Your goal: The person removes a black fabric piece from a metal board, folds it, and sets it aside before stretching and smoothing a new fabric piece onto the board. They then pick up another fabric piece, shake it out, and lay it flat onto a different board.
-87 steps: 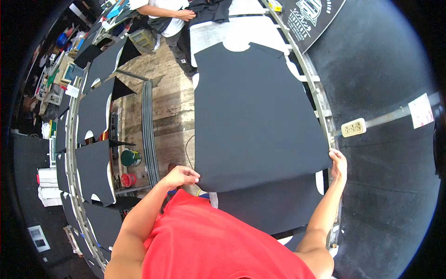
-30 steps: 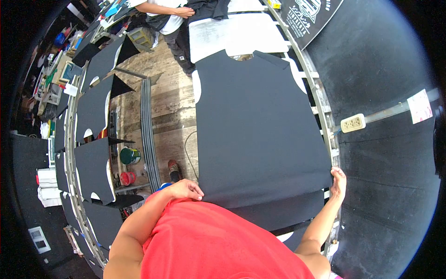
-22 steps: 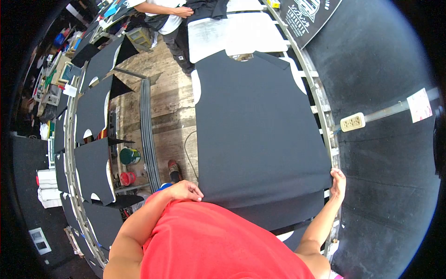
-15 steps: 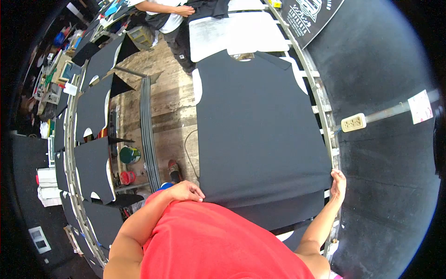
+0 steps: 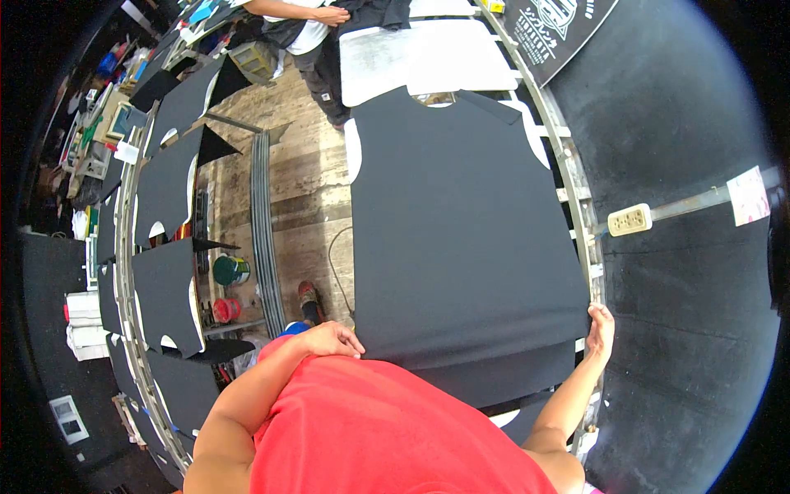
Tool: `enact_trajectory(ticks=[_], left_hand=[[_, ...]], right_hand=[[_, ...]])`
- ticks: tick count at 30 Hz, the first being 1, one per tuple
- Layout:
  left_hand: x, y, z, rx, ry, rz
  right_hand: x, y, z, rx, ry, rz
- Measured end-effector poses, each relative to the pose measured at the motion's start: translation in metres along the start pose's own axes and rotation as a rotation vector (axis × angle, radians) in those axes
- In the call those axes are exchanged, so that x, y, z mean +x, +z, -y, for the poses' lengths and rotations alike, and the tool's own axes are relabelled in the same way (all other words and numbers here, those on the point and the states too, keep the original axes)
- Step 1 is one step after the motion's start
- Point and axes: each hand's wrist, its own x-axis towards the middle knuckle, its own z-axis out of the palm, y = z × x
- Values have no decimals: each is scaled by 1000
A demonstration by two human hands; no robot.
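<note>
A black shirt panel [image 5: 461, 222] with a neck cut-out lies spread flat over a white board [image 5: 355, 152], whose rounded edges show at the armholes. My left hand [image 5: 333, 338] is closed at the panel's lower left edge, fingers pinched on the cloth. At the lower right edge, my right hand [image 5: 601, 329] is closed on the panel's side, thumb uppermost. Soft creases run across the cloth between both hands. Below them the lower part of the panel hangs nearer to my red shirt [image 5: 378, 428].
Another person [image 5: 317, 41] handles black cloth at the far end, beside a white board [image 5: 428, 62]. More black panels [image 5: 164, 284] lie on boards along the left rack. A green bucket [image 5: 230, 270] and red container [image 5: 225, 309] stand below. A power strip [image 5: 629, 220] hangs on the right wall.
The view has shifted slightly, so the panel appears a little further right. Both hands keep their places on its edges.
</note>
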Motion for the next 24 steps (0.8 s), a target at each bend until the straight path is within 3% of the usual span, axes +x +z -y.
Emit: enact_trajectory(ticks=[24], left_hand=[[5, 1, -1, 63, -55, 209]], right_hand=[[-13, -17, -5, -57, 18, -43]])
